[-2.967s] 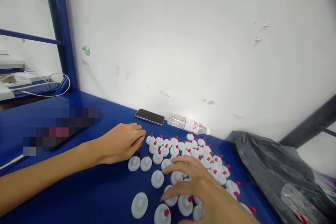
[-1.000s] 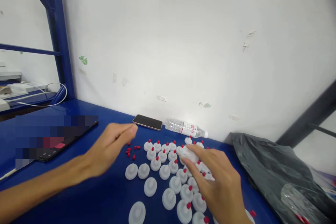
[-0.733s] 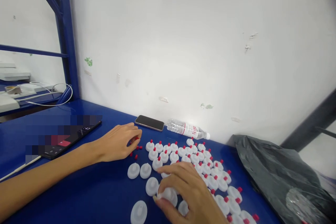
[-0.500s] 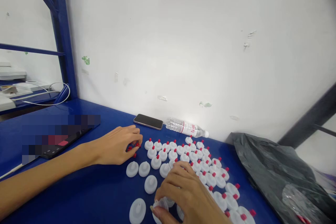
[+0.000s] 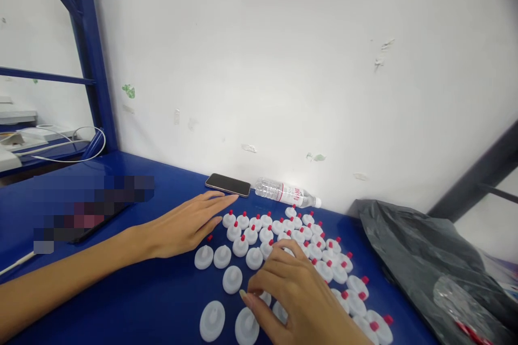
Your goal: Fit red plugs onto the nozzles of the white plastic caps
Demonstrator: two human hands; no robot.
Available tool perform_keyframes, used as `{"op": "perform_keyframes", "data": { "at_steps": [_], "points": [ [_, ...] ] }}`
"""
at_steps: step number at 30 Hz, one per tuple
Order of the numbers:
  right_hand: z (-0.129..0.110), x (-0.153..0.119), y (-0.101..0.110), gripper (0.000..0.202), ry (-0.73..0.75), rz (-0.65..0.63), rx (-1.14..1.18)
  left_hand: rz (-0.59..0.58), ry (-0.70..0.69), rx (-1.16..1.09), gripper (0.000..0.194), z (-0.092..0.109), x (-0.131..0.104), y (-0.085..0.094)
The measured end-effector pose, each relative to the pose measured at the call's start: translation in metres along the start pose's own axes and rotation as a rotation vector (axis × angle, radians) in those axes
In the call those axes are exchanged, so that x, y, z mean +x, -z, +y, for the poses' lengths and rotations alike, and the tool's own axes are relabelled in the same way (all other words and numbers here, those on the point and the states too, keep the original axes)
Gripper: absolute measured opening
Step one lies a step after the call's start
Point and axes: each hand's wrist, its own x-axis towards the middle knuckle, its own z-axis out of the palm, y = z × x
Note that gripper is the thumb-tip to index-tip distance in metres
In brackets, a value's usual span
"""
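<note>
My left hand (image 5: 190, 225) is open, fingers stretched forward and palm down, just left of the capped pieces. It covers most of a spot where small red caps lay; one red cap (image 5: 209, 237) shows beside the thumb. My right hand (image 5: 288, 283) hovers over the near pieces with loosely bent fingers, thumb apart, nothing visible in it. Below its thumb, an uncapped white oval piece with a nozzle (image 5: 246, 326) rests on the table. More uncapped pieces stand nearby, including a white oval piece (image 5: 212, 321) left of it. Several white pieces with red caps (image 5: 240, 246) spread behind and right.
A phone (image 5: 228, 185) and a clear plastic bottle (image 5: 283, 192) lie along the wall on the blue table (image 5: 162, 302). A dark plastic bag (image 5: 408, 248) is at the right. A blurred dark device (image 5: 101, 221) with a white cable lies left.
My left hand has uncurled from the red caps and stretched its fingers forward. My right hand has let go of the uncapped white piece, which now sits on the table.
</note>
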Motion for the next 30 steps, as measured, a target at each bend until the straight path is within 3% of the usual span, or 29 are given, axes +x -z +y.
{"op": "perform_keyframes", "data": {
  "at_steps": [3, 8, 14, 21, 26, 30],
  "points": [
    [0.000, 0.000, -0.001, 0.017, 0.017, 0.001, -0.023, 0.000, -0.034, -0.016, 0.049, -0.002, 0.000, -0.010],
    [0.001, 0.000, -0.002, 0.023, 0.015, 0.018, -0.033, 0.113, -0.003, -0.017, 0.035, -0.009, 0.006, -0.019],
    [0.002, 0.003, -0.003, 0.023, 0.044, 0.093, -0.077, 0.227, -0.025, -0.015, 0.033, -0.011, 0.008, -0.014],
    [0.003, 0.004, -0.002, 0.023, 0.071, 0.099, -0.122, 0.253, -0.116, -0.046, 0.020, -0.003, 0.006, -0.019],
    [0.002, 0.004, -0.004, 0.012, 0.026, 0.223, -0.169, 0.432, -0.144, -0.104, 0.019, -0.001, 0.008, -0.011],
    [0.000, 0.004, -0.005, 0.047, -0.055, 0.260, -0.257, 0.516, -0.179, -0.208, 0.010, 0.021, 0.004, -0.002]
  ]
}}
